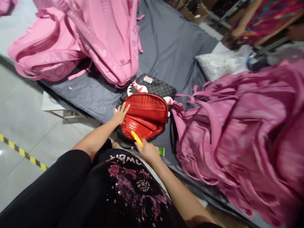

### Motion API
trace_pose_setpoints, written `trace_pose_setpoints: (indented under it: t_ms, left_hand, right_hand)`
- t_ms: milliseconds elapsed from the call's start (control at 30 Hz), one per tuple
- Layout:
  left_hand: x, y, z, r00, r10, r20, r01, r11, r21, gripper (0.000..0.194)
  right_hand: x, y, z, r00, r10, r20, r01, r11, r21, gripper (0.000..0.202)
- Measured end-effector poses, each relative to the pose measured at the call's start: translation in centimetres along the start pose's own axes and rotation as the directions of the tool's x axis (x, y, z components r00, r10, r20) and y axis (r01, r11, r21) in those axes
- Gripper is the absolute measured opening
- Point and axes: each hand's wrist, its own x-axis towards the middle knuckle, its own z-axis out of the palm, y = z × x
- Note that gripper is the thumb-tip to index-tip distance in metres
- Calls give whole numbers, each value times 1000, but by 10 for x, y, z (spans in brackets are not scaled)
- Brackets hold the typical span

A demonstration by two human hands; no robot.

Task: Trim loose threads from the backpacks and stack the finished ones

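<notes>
In front of me a small black-and-grey checkered backpack (163, 85) with a shark-mouth print lies unzipped, its red lining (142, 126) showing. My left hand (120, 114) rests on the left edge of the opening, fingers spread. My right hand (148, 151) grips a yellow-handled tool (137, 138) with a thin metal shaft. The shaft points up and left over the lining, toward my left hand; I cannot tell whether its tip touches the fabric.
Pink backpacks (114, 41) lie at the upper left, and a heap of pink backpacks (232, 126) fills the right. Grey cloth (166, 38) covers the table. A filled plastic bag (218, 65) sits at the far side. Beyond it is another person's arm (248, 19).
</notes>
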Motion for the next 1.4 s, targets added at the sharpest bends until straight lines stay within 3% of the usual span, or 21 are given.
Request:
trace_pose_setpoints:
  t_ms: [100, 233, 333, 467, 567, 633, 733, 867, 967, 1067, 1200, 1400]
  left_hand:
    - [0, -3, -1, 1000, 4, -17, -4, 1000, 19, 133]
    - [3, -6, -2, 1000, 19, -4, -19, 997, 69, 132]
    - [7, -6, -2, 1000, 16, -2, -16, 995, 100, 130]
    - [-4, -4, -8, 996, 46, -79, -37, 993, 116, 125]
    - [-13, -4, 3, 991, 59, -117, -42, 989, 144, 119]
    - [-3, -5, 20, 987, 35, -156, -6, 984, 178, 116]
    - [15, -7, 39, 973, 27, -227, 17, 981, 191, 114]
    - [13, -9, 39, 974, 16, -227, 28, 981, 190, 112]
    - [11, -8, 37, 978, -10, -207, 54, 977, 208, 111]
    - [14, -6, 37, 973, -8, -232, 53, 980, 189, 113]
    - [14, -1, 33, 974, -19, -226, 60, 983, 175, 115]
    - [12, -2, 30, 981, -9, -192, 46, 981, 188, 113]
  right_hand:
    - [-17, 42, 23, 976, 135, -170, -88, 961, 261, 39]
    - [-35, 106, 57, 840, 407, -359, -157, 816, 557, 46]
    - [-35, 136, 79, 752, 563, -342, -234, 714, 660, 47]
    - [-32, 142, 103, 730, 667, -148, -429, 615, 661, 43]
    - [-16, 141, 131, 719, 667, -196, -381, 613, 692, 34]
    - [13, 149, 154, 733, 656, -180, -413, 639, 650, 40]
    - [59, 164, 172, 739, 624, -255, -401, 711, 578, 51]
    - [78, 167, 159, 716, 620, -321, -439, 758, 483, 51]
    - [79, 171, 132, 668, 633, -392, -482, 769, 420, 45]
    - [76, 176, 105, 637, 682, -359, -507, 721, 471, 43]
    - [60, 169, 82, 695, 639, -329, -405, 727, 554, 47]
    - [2, 118, 50, 793, 467, -392, -39, 681, 731, 57]
